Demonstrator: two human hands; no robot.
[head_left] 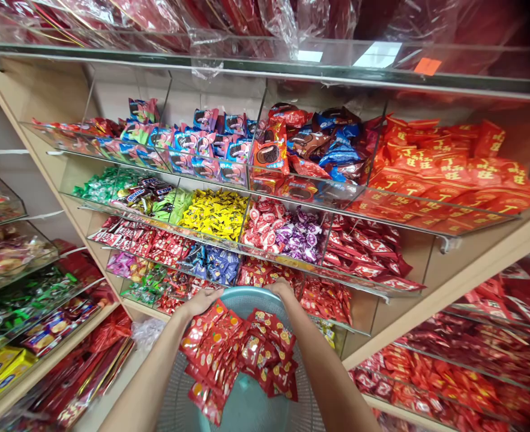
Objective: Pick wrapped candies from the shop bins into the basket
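Observation:
A teal plastic basket [246, 290] with mesh sides is in front of me, tilted so that I look down into it. Several red candy packets [219, 342] with orange fruit pictures lie inside, and part of its bottom shows bare. My left hand [205, 299] grips the far rim on the left, its fingers partly hidden. On the far rim's right side, my right hand [281, 289] is closed too, its fingertips out of sight. Just beyond the rim, similar red packets [265, 273] fill a low shelf compartment.
Clear-fronted shelves hold yellow-wrapped candies [215, 215], purple-wrapped candies [301, 234], blue cookie packs [188, 144] and orange-red packets [445, 162]. A wooden side panel [467, 282] slopes at the right. More stocked shelves [17, 252] stand at the left.

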